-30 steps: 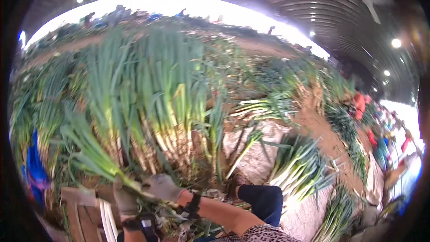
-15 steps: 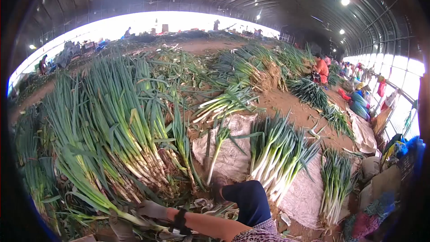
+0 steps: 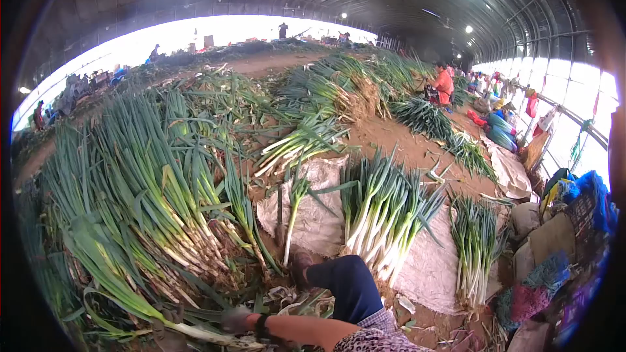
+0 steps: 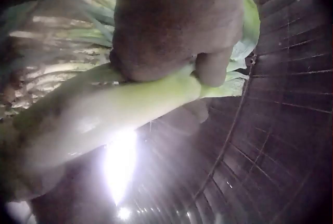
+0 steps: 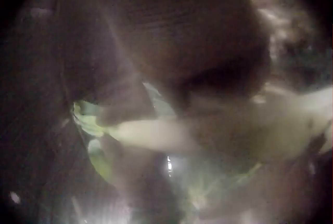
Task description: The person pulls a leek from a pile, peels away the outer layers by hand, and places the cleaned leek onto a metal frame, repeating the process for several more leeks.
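A long green onion [image 3: 120,294] lies slantwise at the lower left of the head view, its leaves to the left and its white shank toward me. My gloved left hand [image 3: 169,335], dim at the bottom edge, grips it where green turns to white. In the left wrist view, the fingers [image 4: 214,69] curl round the pale stalk [image 4: 151,101]. Farther down the shank is my gloved right hand [image 3: 236,319], holding the white part. The right wrist view is blurred, with that hand dark over the white shank [image 5: 151,134].
A big heap of untrimmed green onions [image 3: 156,189] leans at left. Cleaned white-stemmed bunches [image 3: 385,215] lie on pale sacking [image 3: 427,267] at right, past my bent knee [image 3: 345,280]. A person in orange [image 3: 443,85] sits farther back. Sacks and netting [image 3: 541,280] line the right side.
The head view has swung to the right, so the heap and bunches shift left in it. Both hands stay on the same green onion, the right now farther along the white shank from the left.
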Motion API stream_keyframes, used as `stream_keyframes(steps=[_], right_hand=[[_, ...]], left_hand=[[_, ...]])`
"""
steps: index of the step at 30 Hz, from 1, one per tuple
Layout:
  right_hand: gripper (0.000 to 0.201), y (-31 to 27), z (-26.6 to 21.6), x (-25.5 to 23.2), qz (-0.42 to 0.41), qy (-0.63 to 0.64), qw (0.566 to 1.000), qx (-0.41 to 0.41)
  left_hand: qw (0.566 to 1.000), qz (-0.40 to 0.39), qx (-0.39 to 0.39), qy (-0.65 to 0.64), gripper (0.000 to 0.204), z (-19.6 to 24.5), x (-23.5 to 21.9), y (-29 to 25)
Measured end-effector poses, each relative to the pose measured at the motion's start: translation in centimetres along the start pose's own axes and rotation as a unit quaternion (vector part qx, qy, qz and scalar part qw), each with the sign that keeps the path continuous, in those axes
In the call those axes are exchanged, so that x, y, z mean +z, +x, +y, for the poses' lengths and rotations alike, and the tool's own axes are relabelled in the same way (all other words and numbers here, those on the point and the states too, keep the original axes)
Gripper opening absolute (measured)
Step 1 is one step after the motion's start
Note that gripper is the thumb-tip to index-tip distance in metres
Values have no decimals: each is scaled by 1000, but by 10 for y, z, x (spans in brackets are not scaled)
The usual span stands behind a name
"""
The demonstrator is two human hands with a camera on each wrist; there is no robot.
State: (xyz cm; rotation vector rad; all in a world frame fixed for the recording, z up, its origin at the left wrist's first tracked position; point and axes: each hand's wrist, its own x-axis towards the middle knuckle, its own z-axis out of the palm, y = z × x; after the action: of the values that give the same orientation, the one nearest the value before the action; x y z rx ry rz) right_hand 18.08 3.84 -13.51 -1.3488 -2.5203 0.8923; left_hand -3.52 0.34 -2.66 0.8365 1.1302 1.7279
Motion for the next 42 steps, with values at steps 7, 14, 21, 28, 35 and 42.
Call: stream_keyframes(steps=[7, 14, 21, 28, 35, 42], right_hand=[[39, -62, 46, -34, 47, 23, 998, 40], [71, 4, -98, -54, 78, 34, 993, -86], [47, 1, -122, -93, 177, 169, 956, -161], [29, -10, -149, -97, 241, 113, 939, -219], [25, -33, -152, -101, 71, 93, 976, -185], [18, -34, -136, -99, -53, 398, 913, -67]], left_hand=[[980, 116, -46, -154, 36, 38, -19, 6], [993, -81, 10, -86, 31, 6, -35, 2], [985, 43, -2, -168, 36, 60, 9, -21], [980, 63, -35, -184, 36, 49, 0, -13], [987, 104, -11, -122, 30, 49, -8, -17], [981, 131, 5, -142, 30, 44, -16, -5]])
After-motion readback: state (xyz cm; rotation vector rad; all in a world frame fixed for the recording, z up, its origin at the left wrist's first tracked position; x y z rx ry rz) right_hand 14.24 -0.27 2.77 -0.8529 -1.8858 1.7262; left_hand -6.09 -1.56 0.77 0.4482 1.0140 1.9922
